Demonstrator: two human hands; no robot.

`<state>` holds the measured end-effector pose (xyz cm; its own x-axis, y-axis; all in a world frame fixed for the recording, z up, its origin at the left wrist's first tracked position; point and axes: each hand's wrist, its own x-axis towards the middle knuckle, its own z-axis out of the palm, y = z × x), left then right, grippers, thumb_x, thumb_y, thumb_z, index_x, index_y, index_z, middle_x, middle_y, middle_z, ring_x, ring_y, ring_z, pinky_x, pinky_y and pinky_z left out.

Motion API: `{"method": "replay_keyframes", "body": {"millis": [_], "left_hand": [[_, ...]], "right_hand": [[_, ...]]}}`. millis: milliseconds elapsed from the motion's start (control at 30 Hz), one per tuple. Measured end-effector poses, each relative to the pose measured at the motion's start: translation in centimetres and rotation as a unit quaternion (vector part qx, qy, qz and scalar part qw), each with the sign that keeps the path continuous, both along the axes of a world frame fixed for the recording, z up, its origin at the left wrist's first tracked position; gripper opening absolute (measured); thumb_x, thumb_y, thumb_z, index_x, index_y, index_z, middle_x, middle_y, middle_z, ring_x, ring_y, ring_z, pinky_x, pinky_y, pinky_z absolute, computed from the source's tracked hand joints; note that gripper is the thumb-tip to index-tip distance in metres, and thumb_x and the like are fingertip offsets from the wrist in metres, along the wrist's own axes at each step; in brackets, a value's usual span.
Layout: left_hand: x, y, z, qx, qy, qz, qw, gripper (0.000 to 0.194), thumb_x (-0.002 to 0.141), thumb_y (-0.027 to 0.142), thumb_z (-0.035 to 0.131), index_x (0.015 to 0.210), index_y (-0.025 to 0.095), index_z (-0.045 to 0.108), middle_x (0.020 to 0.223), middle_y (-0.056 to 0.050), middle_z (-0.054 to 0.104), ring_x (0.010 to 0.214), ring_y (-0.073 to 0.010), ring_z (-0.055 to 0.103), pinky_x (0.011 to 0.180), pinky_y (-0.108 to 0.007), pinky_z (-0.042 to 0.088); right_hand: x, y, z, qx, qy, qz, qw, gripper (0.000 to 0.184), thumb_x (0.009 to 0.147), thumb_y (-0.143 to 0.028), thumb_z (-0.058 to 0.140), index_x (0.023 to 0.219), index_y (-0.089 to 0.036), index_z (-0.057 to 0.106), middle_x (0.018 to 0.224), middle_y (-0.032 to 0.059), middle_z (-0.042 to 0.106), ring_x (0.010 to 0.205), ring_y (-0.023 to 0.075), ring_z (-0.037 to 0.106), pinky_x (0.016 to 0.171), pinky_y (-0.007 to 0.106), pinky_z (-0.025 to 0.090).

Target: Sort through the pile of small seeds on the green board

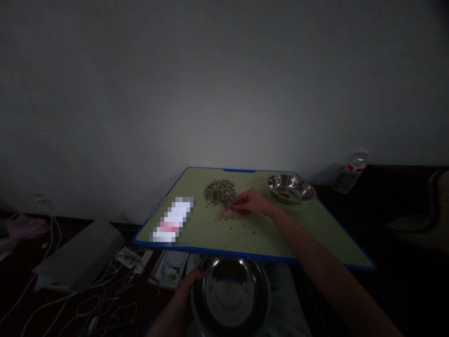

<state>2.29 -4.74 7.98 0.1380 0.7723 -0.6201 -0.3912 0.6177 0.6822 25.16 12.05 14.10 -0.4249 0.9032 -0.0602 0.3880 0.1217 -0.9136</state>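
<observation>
On a pale green table with a blue rim (280, 258), a pile of small dark seed-like grains (220, 192) is spread out. My right hand (249, 203) is at the near right side of the pile, its fingers closed on a flat, pinkish, see-through piece (228, 214) lying against the tabletop. Its exact kind is not clear. My left hand (192, 283) grips the left rim of a shiny metal bowl (229, 292), held below the table's near edge. Something dark green shows at the far side inside this bowl, possibly a reflection.
A second metal bowl (291, 189) stands at the table's back right. A blurred-out phone-like bright rectangle (173, 220) lies at the left. Loose grains are scattered near my right hand. Beyond are a plastic bottle (351, 172), a grey box (82, 255) and cables (101, 281).
</observation>
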Motion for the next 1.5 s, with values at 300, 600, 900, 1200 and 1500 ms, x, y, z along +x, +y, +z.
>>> {"method": "replay_keyframes", "body": {"millis": [300, 600, 900, 1200, 1500], "left_hand": [[-0.5, 0.0, -1.0, 0.005, -0.019, -0.007, 1.000, 0.011, 0.060, 0.025, 0.062, 0.064, 0.015, 0.063, 0.051, -0.002, 0.065, 0.054, -0.0189, 0.059, 0.065, -0.031, 0.041], [-0.4, -0.2, -1.3, -0.030, -0.021, -0.034, 0.999, 0.014, 0.059, 0.027, 0.062, 0.051, 0.016, 0.061, 0.049, -0.004, 0.066, 0.055, -0.0219, 0.060, 0.063, -0.033, 0.043], [0.5, 0.4, 0.3, -0.061, -0.039, -0.055, 0.996, 0.017, 0.061, 0.025, 0.057, 0.061, 0.010, 0.066, 0.053, -0.008, 0.069, 0.060, -0.0246, 0.064, 0.063, -0.033, 0.045], [1.4, 0.1, 1.8, -0.034, -0.044, -0.011, 0.998, 0.019, 0.065, 0.016, 0.050, 0.054, 0.012, 0.065, 0.043, -0.003, 0.064, 0.044, -0.0159, 0.057, 0.054, -0.027, 0.042], [1.0, 0.5, 0.2, -0.030, -0.064, -0.037, 0.997, 0.021, 0.066, 0.019, 0.051, 0.053, 0.011, 0.066, 0.047, -0.006, 0.067, 0.047, -0.0174, 0.060, 0.056, -0.027, 0.044]], "right_hand": [[0.4, 0.0, 0.5, 0.007, 0.004, -0.003, 1.000, 0.033, 0.060, -0.031, 0.068, 0.084, -0.009, 0.066, 0.056, 0.0025, 0.063, 0.046, 0.0101, 0.057, 0.046, 0.022, 0.049], [3.5, -2.2, 2.0, 0.101, 0.013, -0.107, 0.989, 0.030, 0.066, -0.033, 0.063, 0.085, -0.009, 0.066, 0.067, 0.0082, 0.067, 0.051, 0.0113, 0.059, 0.045, 0.020, 0.048], [8.6, -10.2, -0.3, 0.095, -0.030, -0.302, 0.948, 0.031, 0.066, -0.034, 0.060, 0.084, -0.010, 0.066, 0.063, 0.0073, 0.066, 0.048, 0.0155, 0.060, 0.044, 0.025, 0.049], [8.3, -13.2, -1.5, 0.112, -0.153, -0.301, 0.935, 0.028, 0.071, -0.036, 0.052, 0.081, -0.016, 0.069, 0.062, 0.0036, 0.068, 0.052, 0.0178, 0.062, 0.051, 0.026, 0.048], [5.2, -12.8, -1.1, 0.123, -0.146, -0.266, 0.945, 0.025, 0.073, -0.031, 0.051, 0.081, -0.017, 0.070, 0.072, 0.0048, 0.069, 0.061, 0.0189, 0.064, 0.052, 0.025, 0.048]]}}
